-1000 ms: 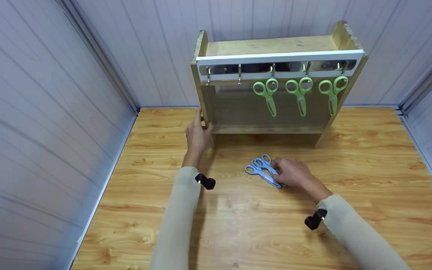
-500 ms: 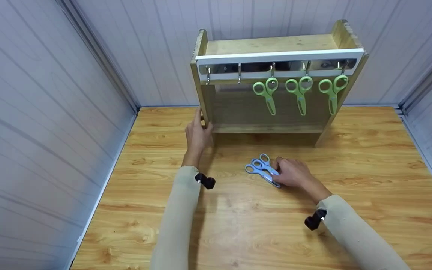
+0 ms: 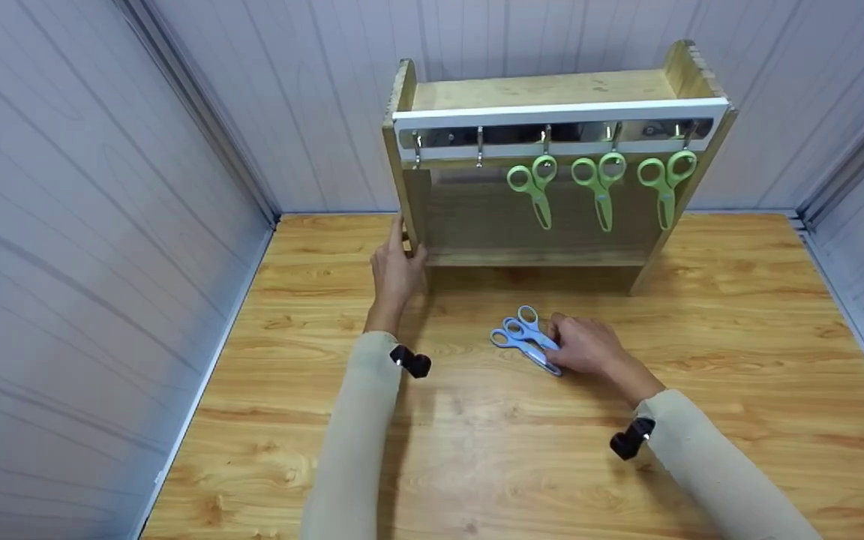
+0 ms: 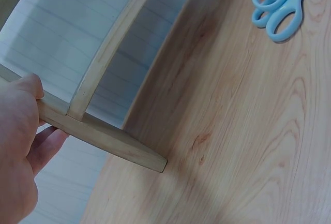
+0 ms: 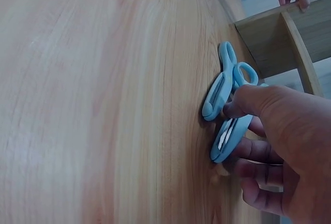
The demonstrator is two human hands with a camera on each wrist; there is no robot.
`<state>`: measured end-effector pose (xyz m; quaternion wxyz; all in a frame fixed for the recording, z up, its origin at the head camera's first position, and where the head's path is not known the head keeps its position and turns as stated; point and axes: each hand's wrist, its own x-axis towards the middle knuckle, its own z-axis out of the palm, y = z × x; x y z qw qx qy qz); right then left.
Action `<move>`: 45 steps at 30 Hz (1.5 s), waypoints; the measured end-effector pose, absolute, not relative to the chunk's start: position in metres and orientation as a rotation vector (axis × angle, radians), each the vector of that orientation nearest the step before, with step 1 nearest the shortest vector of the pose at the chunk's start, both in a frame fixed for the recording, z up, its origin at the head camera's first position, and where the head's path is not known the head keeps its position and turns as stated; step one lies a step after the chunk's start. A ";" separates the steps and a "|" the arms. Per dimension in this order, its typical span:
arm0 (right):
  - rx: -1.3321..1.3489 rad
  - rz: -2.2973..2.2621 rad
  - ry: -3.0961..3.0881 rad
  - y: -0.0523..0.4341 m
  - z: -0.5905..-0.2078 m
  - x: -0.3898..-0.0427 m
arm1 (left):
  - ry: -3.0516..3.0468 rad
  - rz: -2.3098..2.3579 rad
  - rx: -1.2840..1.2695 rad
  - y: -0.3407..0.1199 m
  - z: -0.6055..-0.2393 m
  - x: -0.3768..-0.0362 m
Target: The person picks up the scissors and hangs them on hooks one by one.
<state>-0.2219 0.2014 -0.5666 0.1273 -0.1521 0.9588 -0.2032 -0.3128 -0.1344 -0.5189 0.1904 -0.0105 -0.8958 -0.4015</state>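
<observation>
Blue scissors [image 3: 526,341], seemingly two overlapping pairs, lie on the table in front of a wooden rack [image 3: 537,259]. My right hand [image 3: 586,345] pinches the blade end of one pair between thumb and fingers; in the right wrist view that pair [image 5: 235,136] tilts up beside the other scissors [image 5: 220,89]. My left hand [image 3: 396,270] grips the rack's left side panel, thumb on the front edge and fingers behind, as the left wrist view shows at the panel [image 4: 103,133]. Three green scissors [image 3: 535,191] hang by a finger loop from the rack's hooks.
A white strip [image 3: 559,112] with a metal hook rail [image 3: 507,135] runs along the rack's upper front. Two hooks [image 3: 479,146] stand at its left. Panelled walls [image 3: 312,90] enclose the wooden table [image 3: 477,450] at the back and both sides.
The upper loop of the blue scissors has shifted slightly left and up as my right hand pinches them. My left hand keeps its place on the rack.
</observation>
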 end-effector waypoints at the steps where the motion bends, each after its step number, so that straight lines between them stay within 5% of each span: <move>1: -0.447 -0.596 2.782 0.202 -0.566 -0.222 | -2.518 -1.131 -0.030 -0.134 -0.519 -0.313; 45: -0.556 -0.739 2.688 0.207 -0.551 -0.226 | -2.526 -1.143 -0.041 -0.135 -0.518 -0.312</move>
